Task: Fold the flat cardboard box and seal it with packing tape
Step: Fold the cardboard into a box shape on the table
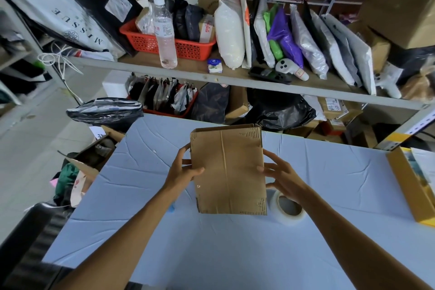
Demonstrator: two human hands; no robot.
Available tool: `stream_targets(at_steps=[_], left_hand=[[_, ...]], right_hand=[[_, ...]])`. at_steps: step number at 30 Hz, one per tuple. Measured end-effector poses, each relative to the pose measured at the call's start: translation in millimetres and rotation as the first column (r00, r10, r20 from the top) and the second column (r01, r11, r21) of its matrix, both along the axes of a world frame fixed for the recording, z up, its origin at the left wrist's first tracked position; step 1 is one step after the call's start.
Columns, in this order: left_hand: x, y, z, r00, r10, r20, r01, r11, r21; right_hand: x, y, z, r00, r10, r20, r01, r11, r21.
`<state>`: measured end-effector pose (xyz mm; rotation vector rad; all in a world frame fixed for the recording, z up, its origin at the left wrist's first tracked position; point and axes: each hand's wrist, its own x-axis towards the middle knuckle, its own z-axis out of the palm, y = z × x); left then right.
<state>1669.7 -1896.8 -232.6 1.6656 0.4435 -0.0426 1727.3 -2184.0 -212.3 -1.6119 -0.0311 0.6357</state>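
Observation:
A flat brown cardboard box is held up above the light blue table, still collapsed, with a crease running down its middle. My left hand grips its left edge, thumb on the front face. At the box's right edge is my right hand, fingers spread and touching that edge. A roll of clear packing tape lies on the table under my right wrist, partly hidden by the hand.
A yellow-edged box sits at the table's right edge. Behind the table runs a shelf with a red basket, a water bottle and several bagged parcels. An open carton with clothes stands on the floor at left.

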Motion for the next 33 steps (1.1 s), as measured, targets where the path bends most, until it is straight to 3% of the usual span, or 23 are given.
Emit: stream_targets(at_steps=[4, 14, 23, 33], left_hand=[[-2.0, 2.4, 3.2, 1.0, -0.002, 0.009, 0.002, 1.0, 0.016], [-5.7, 2.4, 3.5, 0.999, -0.022, 0.023, 0.02, 0.996, 0.085], [1.2, -3.4, 5.9, 0.998, -0.022, 0.05, 0.022, 1.0, -0.011], [-1.9, -21.0, 8.0, 0.993, -0.121, -0.001, 0.121, 0.993, 0.008]], right_hand=[[0.2, -0.7, 2.1, 0.996, 0.038, 0.081, -0.036, 0.999, -0.033], [5.5, 14.5, -3.5, 0.932, -0.048, 0.358, 0.1, 0.986, -0.129], [7.0, 11.7, -8.7, 0.932, -0.068, 0.355, 0.125, 0.982, -0.141], [2.0, -0.1, -8.4, 0.938, -0.102, 0.331, 0.168, 0.97, -0.177]])
